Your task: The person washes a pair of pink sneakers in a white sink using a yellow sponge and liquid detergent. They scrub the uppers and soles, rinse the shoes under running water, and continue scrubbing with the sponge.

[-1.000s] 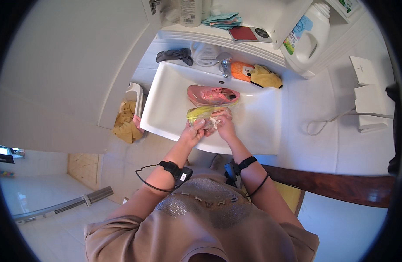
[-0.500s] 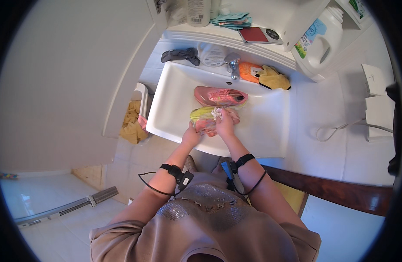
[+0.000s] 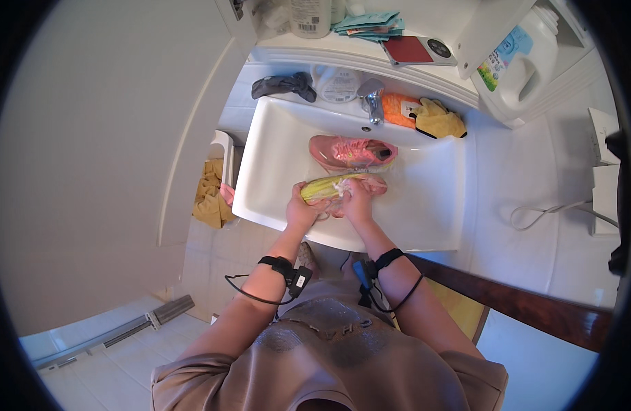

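Low over the white sink (image 3: pixel 425 185), I hold a pink shoe (image 3: pixel 322 188) whose yellow-green sole faces up. A shiny, clear film seems to cover it, with a small white bunched bit (image 3: pixel 341 186) near its middle. My left hand (image 3: pixel 300 209) is closed round the shoe's left end. Pressed together at the white bit, the fingers of my right hand (image 3: pixel 357 203) grip the shoe from the right; my hand hides part of it. A second pink shoe (image 3: pixel 346 152) lies just beyond on the sink bottom, opening up, also shiny.
Behind the sink stand a tap (image 3: pixel 373 103), an orange packet (image 3: pixel 400 109), a yellow cloth (image 3: pixel 440 120), a dark cloth (image 3: pixel 282 86) and a clear bottle (image 3: pixel 337 83). A large white jug (image 3: pixel 524 65) stands right. Left is a bin (image 3: pixel 223 147) with tan cloth.
The held shoe has tilted so that more of its yellow-green sole faces up. My left hand has shifted up along its left end. The whole view has shifted slightly.
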A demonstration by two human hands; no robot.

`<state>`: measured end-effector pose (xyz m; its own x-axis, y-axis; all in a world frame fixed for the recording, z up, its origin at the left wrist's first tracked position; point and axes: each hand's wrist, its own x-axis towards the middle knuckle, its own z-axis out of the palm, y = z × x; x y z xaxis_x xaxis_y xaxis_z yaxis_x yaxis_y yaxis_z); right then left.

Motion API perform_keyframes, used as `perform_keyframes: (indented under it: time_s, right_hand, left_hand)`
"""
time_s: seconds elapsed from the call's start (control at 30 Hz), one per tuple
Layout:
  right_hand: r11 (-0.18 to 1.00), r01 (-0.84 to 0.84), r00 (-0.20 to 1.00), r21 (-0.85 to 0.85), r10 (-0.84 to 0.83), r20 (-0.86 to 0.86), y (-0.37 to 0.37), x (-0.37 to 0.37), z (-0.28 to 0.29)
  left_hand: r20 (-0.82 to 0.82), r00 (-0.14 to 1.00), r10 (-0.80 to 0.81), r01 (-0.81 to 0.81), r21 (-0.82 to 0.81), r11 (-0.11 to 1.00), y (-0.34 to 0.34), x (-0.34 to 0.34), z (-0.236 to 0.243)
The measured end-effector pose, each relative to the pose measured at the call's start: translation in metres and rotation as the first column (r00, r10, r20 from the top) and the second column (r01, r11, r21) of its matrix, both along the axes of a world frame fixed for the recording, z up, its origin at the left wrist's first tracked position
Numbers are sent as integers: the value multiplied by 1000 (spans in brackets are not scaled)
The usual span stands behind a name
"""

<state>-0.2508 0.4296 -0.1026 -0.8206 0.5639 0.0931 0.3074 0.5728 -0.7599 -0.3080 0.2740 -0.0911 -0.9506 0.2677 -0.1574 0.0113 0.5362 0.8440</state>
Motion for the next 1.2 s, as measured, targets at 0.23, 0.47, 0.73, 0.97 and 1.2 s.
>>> perform_keyframes:
  time_s: [0.23, 0.47, 0.73, 0.97, 1.2]
  right_hand:
    - [937, -278, 939, 213, 311, -143, -24, -34, 13]
    - [995, 60, 986, 80, -46, -159, -26, -35, 8]
    - [990, 61, 995, 125, -50, -90, -10, -42, 15]
    - [867, -489, 837, 92, 497, -229, -30, -32, -14]
    - [962, -63, 985, 267, 103, -140, 53, -12, -51]
  left_hand:
    - [86, 990, 114, -82, -308, 948, 11, -10, -14]
    - [103, 994, -20, 43, -229, 972, 7, -8, -17]
    - [144, 989, 13, 34, -320, 947, 13, -7, -18]
    - [155, 976, -154, 204, -402, 893, 9, -14, -16]
    - [200, 979, -26, 73, -229, 971, 14, -7, -1]
